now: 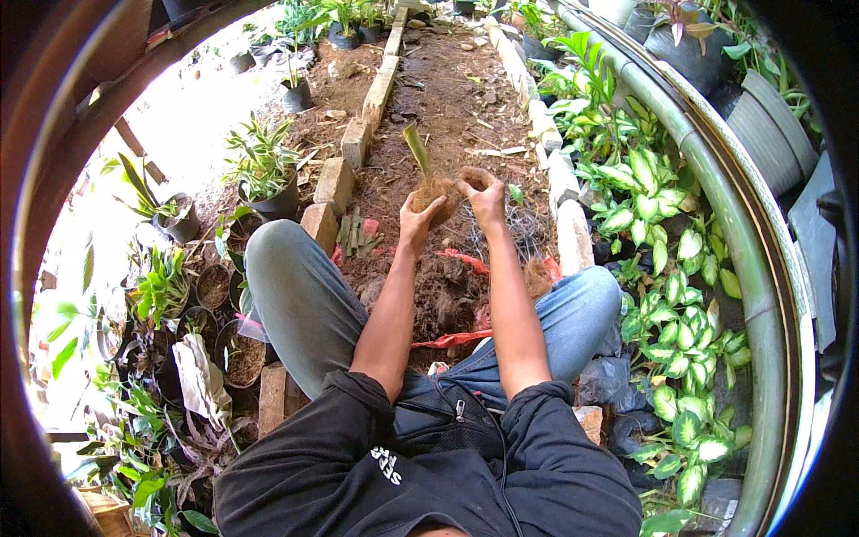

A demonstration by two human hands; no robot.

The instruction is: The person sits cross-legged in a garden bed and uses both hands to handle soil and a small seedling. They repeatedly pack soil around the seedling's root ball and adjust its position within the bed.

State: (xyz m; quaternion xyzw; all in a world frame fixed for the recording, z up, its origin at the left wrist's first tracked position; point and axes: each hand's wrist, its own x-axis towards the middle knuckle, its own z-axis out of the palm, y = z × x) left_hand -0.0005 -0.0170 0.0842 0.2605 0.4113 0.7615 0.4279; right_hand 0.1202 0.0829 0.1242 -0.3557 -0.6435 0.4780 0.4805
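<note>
In the head view, my left hand [421,218] grips a ball of brown fibre [436,191], its thumb lying across the front. A thick green plant stem [417,149] sticks up from the ball, leaning left. My right hand [483,191] is raised at the ball's right side with fingers and thumb curled together; whether it pinches some fibre cannot be told. Below both hands, between my knees, lies a heap of dark soil or fibre [449,292] in an opened red plastic bag [456,339].
Brick edging [334,184] runs up the left of the soil path, pale blocks [562,178] up the right. Potted plants [268,191] crowd the left; variegated plants [671,295] and a bamboo pole [758,288] line the right. Tangled string [513,231] lies beyond my right forearm.
</note>
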